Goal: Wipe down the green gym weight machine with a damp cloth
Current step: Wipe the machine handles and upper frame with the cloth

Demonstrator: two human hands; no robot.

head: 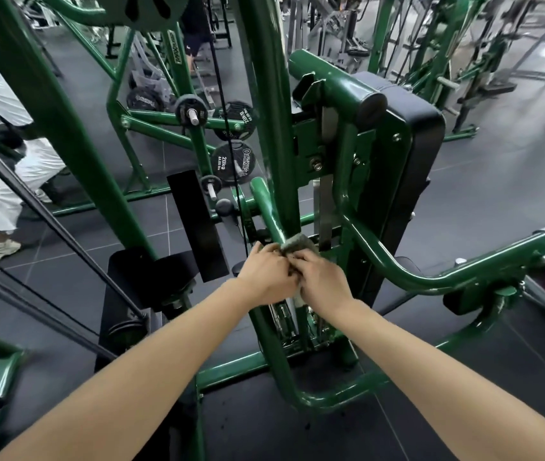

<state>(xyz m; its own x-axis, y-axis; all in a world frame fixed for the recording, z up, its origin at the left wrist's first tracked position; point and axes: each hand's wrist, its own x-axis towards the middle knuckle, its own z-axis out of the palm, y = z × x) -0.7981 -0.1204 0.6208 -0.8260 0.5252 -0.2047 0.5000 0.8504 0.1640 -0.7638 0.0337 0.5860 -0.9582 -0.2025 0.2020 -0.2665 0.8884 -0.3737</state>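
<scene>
The fingers of the left hand [269, 272] and the right hand [322, 277] curl together round a small folded cloth [298, 244], grey-green and coarse in weave, pinching it from both sides so that only its upper fold shows above the knuckles. The cloth presses against a glossy green tube [266, 211] of the weight machine [266, 94], a round painted steel bar that slopes up and away beside the thick main upright. Both bare forearms reach in from the lower edge of the view and meet at the cloth. Just right of the hands stands a black padded backrest [407, 161], smooth vinyl with rounded corners, bolted to a green plate, and a curved green handle arm [430, 277] sweeps out to the right. Behind the upright hang black round weight plates [233, 163], one marked 20kg, on chromed pegs. A thin black cable [222, 104] runs down past them. The floor [464, 211] is dark matte tile. At the left edge a person in white trousers [28, 171] stands.
</scene>
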